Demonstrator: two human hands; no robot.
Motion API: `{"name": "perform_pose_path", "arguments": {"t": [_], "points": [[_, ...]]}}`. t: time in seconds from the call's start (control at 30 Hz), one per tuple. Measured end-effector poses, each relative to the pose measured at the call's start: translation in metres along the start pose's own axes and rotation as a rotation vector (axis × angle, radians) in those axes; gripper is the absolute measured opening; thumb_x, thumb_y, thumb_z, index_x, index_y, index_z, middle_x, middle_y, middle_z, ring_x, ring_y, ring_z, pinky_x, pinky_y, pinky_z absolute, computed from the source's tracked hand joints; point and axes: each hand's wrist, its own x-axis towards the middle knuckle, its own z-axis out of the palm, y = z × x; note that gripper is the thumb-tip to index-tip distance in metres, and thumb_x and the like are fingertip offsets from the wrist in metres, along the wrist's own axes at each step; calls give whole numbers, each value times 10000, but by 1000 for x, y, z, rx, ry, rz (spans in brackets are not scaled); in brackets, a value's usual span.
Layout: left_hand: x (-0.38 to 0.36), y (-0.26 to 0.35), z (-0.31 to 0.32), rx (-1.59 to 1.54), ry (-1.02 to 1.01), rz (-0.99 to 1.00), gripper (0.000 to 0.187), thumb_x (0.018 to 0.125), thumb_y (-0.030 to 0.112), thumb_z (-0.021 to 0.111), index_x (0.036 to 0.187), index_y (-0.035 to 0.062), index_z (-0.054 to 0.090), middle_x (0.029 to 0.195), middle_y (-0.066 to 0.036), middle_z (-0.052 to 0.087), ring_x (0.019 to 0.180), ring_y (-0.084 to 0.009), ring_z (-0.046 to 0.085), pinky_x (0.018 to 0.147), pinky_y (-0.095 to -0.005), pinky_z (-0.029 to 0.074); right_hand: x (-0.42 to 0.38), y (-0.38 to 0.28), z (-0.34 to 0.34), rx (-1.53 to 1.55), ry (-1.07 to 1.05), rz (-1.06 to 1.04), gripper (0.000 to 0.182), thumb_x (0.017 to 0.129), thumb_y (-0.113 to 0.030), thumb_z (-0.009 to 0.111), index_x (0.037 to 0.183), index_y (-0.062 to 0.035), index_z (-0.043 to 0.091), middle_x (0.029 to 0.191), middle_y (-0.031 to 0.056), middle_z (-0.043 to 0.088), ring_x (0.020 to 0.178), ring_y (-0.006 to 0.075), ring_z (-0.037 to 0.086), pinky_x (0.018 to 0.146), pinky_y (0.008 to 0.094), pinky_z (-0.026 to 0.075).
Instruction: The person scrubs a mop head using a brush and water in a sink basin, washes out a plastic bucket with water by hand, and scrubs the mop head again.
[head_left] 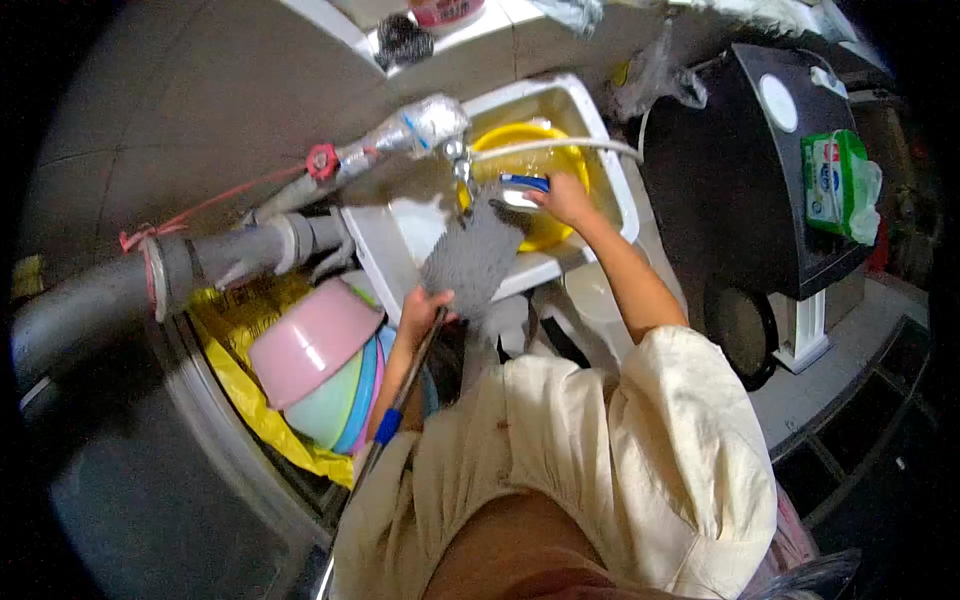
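Note:
A grey, shaggy flat mop (472,262) lies tilted across the front left part of the white sink (626,200). My left hand (422,312) is closed around it where the dark pole meets the pad. Over the sink, my right hand (566,200) grips a blue and white scrub brush (522,188) beside the mop's far edge; its bristles cannot be made out. Behind the brush, a yellow basin (578,165) sits in the sink with some water in it. The tap (458,165) stands close to the mop pad.
Stacked plastic basins (310,335) rest on a yellow bag at the left, below a thick grey pipe (90,305). A white hose (560,143) crosses the sink. To the right, a black cabinet (720,180) carries a green tissue pack (835,190).

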Motion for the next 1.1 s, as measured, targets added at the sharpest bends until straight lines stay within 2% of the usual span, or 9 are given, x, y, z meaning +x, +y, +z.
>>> {"name": "perform_pose_path", "arguments": {"t": [0.03,0.3,0.37,0.5,0.53,0.7,0.83,0.93,1.1], "points": [[-8,8,12,3,81,30,412,811,162,680,1155,-5,528,998,-90,629,802,-189,620,594,-304,551,1,-16,-22,189,-74,232,547,729,-477,737,904,32,643,830,219,653,763,346,644,696,417,502],[-15,10,21,-140,43,47,383,842,89,611,1202,-4,518,1054,-104,634,853,-201,641,621,-283,556,54,-115,-189,628,161,103,562,788,-475,701,976,45,598,799,100,626,734,137,574,652,270,475],[-7,-3,15,-148,1,33,380,846,81,611,1197,-22,511,1064,-124,627,839,-210,645,629,-299,565,95,-113,-209,563,409,-39,562,786,-472,702,972,45,584,775,101,619,733,131,580,649,268,475],[1,-15,10,-213,-47,5,431,832,45,624,1244,49,497,1089,-82,632,880,-201,642,687,-345,566,162,-117,-257,-30,543,-341,475,750,-445,721,920,-12,622,783,166,658,729,295,651,684,381,509],[-13,0,24,-218,37,22,372,844,27,603,1193,-53,503,1088,-145,618,862,-240,646,652,-326,579,177,-116,-261,-145,541,-370,472,758,-460,713,965,-42,648,826,179,663,754,339,649,711,401,514],[-14,8,24,-242,-36,57,391,836,23,609,1203,-47,497,1080,-143,624,866,-237,644,656,-337,578,204,-113,-267,-205,449,-340,583,777,-531,677,1039,-11,657,838,149,678,717,300,651,658,379,521],[-9,2,22,-155,-1,-27,387,846,35,600,1215,-24,500,1062,-128,629,866,-224,642,653,-328,573,212,-108,-272,624,-56,226,491,784,-483,706,902,-10,643,784,60,642,658,130,637,560,270,560],[-2,-8,17,-215,-43,31,376,851,44,597,1212,-7,506,1049,-115,631,851,-214,639,633,-316,565,224,-97,-264,771,-143,243,504,800,-441,709,1014,3,604,830,52,644,705,113,638,613,255,568],[2,-13,17,-244,-61,42,372,851,43,595,1211,3,509,1033,-109,633,810,-207,633,598,-304,543,193,-117,-235,980,193,-57,610,808,-383,722,1167,62,509,1026,124,610,837,157,640,682,243,566]]}}
